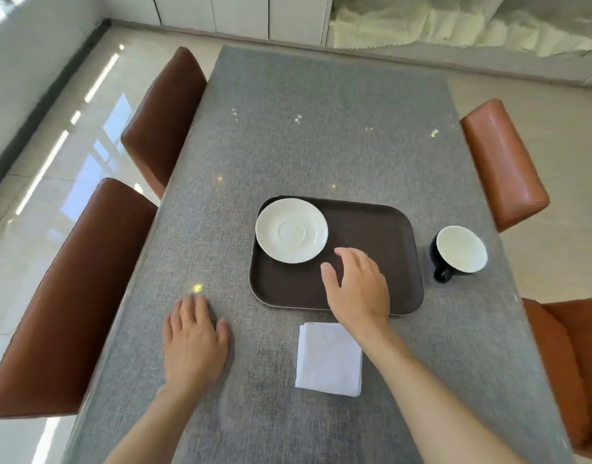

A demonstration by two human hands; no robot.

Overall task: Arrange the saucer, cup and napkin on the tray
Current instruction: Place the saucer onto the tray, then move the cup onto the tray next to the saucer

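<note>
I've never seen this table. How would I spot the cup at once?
Start from the dark brown tray in the middle of the grey table. Look just past the tray's right edge, where the cup stands on the cloth, not on the tray. It is black outside and white inside with a small handle, unlike the flat white saucer and folded white napkin.

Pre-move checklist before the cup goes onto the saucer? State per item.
1. Saucer on the tray: ok, lying flat in the far left corner.
2. Saucer well free to take the cup: ok, nothing on it.
3. Cup upright and reachable: ok, on the tablecloth right of the tray, handle toward the person.
4. Right hand free: ok, open above the tray, holding nothing.
5. Left hand out of the way: ok, flat on the tablecloth left of the tray.
6. Napkin on the tray: not ok, folded on the tablecloth at the near side.
</note>
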